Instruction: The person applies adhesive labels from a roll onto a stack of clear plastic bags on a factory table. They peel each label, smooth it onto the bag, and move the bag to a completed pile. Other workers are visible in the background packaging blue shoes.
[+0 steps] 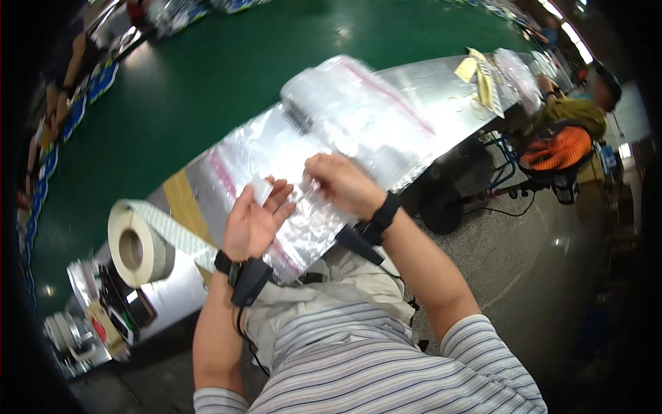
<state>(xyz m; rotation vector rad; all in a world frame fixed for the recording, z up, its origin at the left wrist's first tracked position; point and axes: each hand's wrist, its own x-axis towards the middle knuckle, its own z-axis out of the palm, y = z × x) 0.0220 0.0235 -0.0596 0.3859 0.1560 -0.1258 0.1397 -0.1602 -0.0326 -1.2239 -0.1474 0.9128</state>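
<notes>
My left hand is turned palm up over the clear plastic bags, its fingers loosely curled. A small white label sits between its thumb and index finger. To its right, my right hand is closed with the fingertips pinched together above the bags; whatever it may hold is too small to make out. Under both hands lies a stack of clear plastic bags with pink-red strips along their edges. Farther off, another pile of clear bags overlaps the first and is slightly blurred.
A roll of labels stands at left, its strip trailing toward my left wrist. Beyond the metal table runs a green belt. Yellow paper pieces lie far right, near an orange fan and another person.
</notes>
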